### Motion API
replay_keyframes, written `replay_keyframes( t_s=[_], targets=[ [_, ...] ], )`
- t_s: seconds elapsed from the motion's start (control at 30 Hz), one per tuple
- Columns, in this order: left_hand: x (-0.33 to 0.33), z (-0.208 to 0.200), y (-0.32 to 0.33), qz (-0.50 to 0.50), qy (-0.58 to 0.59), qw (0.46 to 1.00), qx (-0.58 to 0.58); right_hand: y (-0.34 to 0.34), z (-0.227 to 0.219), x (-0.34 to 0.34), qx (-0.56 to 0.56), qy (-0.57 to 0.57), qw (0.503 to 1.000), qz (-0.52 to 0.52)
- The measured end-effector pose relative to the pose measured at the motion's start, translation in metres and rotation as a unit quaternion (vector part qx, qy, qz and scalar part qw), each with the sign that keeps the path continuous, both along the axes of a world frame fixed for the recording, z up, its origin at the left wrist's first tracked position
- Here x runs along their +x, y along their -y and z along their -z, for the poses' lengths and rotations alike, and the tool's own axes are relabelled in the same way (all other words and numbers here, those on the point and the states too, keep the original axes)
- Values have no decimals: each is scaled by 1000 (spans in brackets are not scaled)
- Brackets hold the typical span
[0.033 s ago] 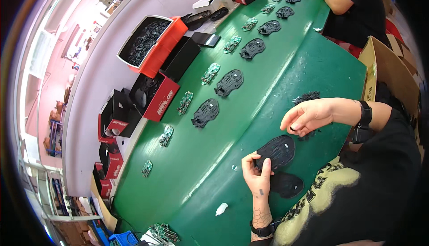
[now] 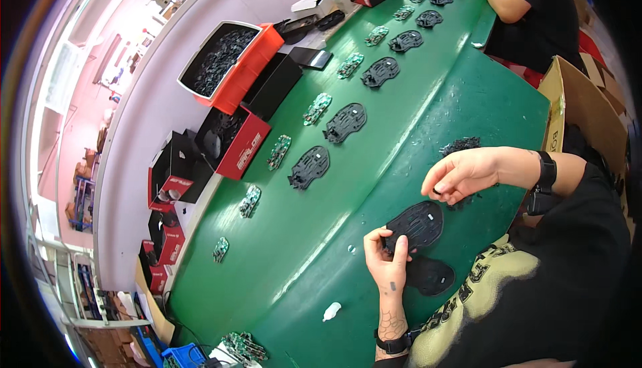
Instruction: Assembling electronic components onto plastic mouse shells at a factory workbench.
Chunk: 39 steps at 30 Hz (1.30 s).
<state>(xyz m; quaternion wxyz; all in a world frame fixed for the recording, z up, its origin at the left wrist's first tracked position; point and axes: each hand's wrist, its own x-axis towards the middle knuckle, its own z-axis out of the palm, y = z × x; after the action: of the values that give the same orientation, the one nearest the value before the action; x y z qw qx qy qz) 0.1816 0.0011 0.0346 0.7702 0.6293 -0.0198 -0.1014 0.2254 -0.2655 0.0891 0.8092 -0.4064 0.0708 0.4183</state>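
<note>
Black plate (image 2: 421, 224) is clasped in the left grip (image 2: 388, 269); a dark bit (image 2: 437, 192) is pinched in the curled right grip (image 2: 461, 171).

At four o'clock, the mouse-shaped base plate (image 2: 416, 225) is coloured black, with a white label (image 2: 430, 216). The tabletop (image 2: 284, 234) is coloured green; a circuit board (image 2: 250, 201) at eight is mottled green and white, a bin (image 2: 250, 68) at eleven coloured orange.

Blue crate (image 2: 182, 356), lower left; open cardboard carton (image 2: 576, 88), right, near co-worker (image 2: 543, 10) in dark shirt.
</note>
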Motion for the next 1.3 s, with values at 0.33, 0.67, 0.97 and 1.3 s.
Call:
replay_keyframes(
  t_s=[0.33,0.67,0.97,1.3],
  targets=[
    [1,2,-7,-16,-8,1000,-19,-38,-8,12,-175,141,974,17],
    [0,4,-8,-54,45,997,9,-74,-2,20,-392,645,656,11],
    [5,23,-17,-90,126,983,101,-84,9,45,-266,343,898,-73],
    [18,13,-37,-240,54,967,-60,-149,-26,138,-324,392,804,-307]
  ],
)
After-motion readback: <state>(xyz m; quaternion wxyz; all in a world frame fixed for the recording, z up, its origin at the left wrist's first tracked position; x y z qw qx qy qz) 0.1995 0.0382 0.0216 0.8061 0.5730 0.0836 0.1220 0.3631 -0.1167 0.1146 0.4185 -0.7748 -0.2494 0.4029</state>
